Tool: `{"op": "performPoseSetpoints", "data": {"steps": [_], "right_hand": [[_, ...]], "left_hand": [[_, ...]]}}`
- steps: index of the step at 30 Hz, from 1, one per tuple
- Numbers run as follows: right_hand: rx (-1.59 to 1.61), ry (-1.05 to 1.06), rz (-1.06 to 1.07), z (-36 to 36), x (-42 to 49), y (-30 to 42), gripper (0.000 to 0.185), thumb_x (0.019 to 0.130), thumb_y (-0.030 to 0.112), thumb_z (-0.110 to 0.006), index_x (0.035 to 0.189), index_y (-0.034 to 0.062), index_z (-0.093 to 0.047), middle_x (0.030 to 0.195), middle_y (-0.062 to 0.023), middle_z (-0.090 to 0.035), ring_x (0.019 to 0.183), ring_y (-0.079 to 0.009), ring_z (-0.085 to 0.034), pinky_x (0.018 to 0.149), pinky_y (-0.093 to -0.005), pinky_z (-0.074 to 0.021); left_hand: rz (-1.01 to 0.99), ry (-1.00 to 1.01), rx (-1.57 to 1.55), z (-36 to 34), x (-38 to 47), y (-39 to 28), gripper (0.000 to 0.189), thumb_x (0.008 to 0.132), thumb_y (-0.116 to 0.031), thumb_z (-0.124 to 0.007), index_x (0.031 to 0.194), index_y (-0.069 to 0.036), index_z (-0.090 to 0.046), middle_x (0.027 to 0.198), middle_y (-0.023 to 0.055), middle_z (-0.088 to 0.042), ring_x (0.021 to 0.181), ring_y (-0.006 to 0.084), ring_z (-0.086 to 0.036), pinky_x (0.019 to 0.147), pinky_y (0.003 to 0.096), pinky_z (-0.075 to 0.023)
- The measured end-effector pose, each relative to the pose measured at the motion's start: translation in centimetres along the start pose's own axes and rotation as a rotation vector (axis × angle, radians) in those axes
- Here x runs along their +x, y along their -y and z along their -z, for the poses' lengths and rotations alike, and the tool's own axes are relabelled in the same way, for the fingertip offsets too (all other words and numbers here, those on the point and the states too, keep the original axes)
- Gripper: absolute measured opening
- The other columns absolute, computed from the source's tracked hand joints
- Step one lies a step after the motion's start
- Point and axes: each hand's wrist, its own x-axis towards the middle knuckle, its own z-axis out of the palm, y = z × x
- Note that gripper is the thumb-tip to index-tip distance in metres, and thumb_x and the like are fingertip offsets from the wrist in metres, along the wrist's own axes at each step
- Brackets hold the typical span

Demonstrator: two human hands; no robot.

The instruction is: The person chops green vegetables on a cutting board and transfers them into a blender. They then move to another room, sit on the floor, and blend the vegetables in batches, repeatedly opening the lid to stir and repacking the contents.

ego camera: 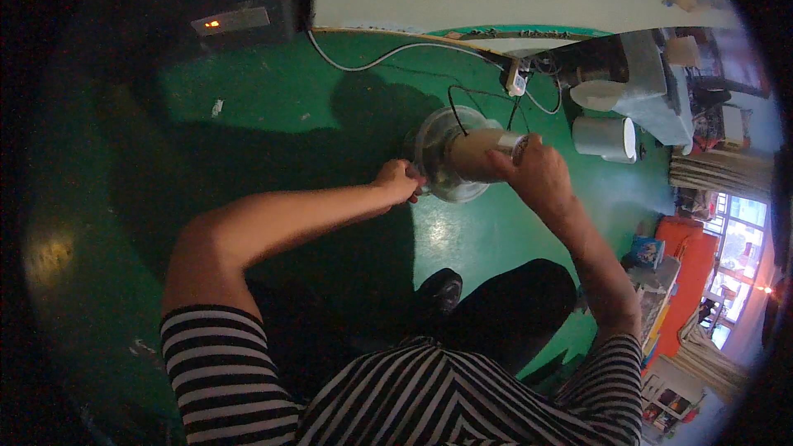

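On the green floor before me stands a round, clear plastic basin (455,195), seen from above. My left hand (399,183) is at its near left rim, fingers bent against it; whether they pinch the rim I cannot tell. My right hand (542,173) grips the upper end of a pale cylindrical appliance (477,152) with a silvery band near its top. The appliance is tilted over the basin, its lower end inside or over it. A black cord runs from near it towards a power strip.
The white power strip (516,80) lies by the wall, with a white cable (384,57) trailing left across the floor. A white bin (601,136) stands at the right beside grey furniture (657,93). A dark cabinet with a lit display (229,21) is at upper left.
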Motion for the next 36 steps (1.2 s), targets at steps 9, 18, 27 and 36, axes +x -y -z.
{"op": "performPoseSetpoints", "data": {"steps": [9,18,27,36], "right_hand": [[0.130,0.028,0.106,-0.2,-1.1,0.1,0.064,0.076,0.034,-0.076,0.118,0.0017,-0.039,0.086,-0.0232,-0.065,0.079,-0.0412,-0.065,0.067,-0.0475,-0.0528],[0.036,0.128,0.248,0.3,-0.9,-1.0,0.076,0.074,0.026,-0.077,0.132,0.0076,-0.031,0.111,-0.0241,-0.056,0.093,-0.0422,-0.061,0.073,-0.0473,-0.0539],[-0.310,0.118,0.722,1.1,1.2,-2.4,0.081,0.071,0.017,-0.076,0.137,0.0094,-0.031,0.132,-0.0242,-0.040,0.101,-0.0426,-0.058,0.078,-0.0463,-0.0539],[-0.105,0.290,0.370,2.0,1.9,-1.7,0.083,0.075,0.033,-0.075,0.137,0.0064,-0.027,0.114,-0.0251,-0.055,0.095,-0.0416,-0.061,0.074,-0.0462,-0.0539]], "left_hand": [[-0.057,0.011,-0.007,0.2,-0.4,-0.2,0.017,0.086,-0.012,-0.064,0.093,0.003,-0.057,0.079,0.0113,-0.065,0.064,0.0183,-0.064,0.052,0.0307,-0.0524],[-0.100,0.002,-0.130,0.0,0.4,1.2,0.017,0.084,-0.009,-0.066,0.088,0.003,-0.055,0.080,0.0136,-0.065,0.064,0.0205,-0.066,0.049,0.0315,-0.0530],[-0.133,-0.005,-0.057,0.0,0.4,1.3,0.017,0.086,-0.013,-0.066,0.089,0.001,-0.056,0.079,0.0101,-0.065,0.059,0.0169,-0.063,0.051,0.0311,-0.0505],[-0.181,-0.013,-0.076,-0.1,1.2,2.2,0.023,0.083,-0.015,-0.070,0.084,0.002,-0.054,0.076,0.0114,-0.065,0.056,0.0179,-0.065,0.047,0.0323,-0.0506]]}}
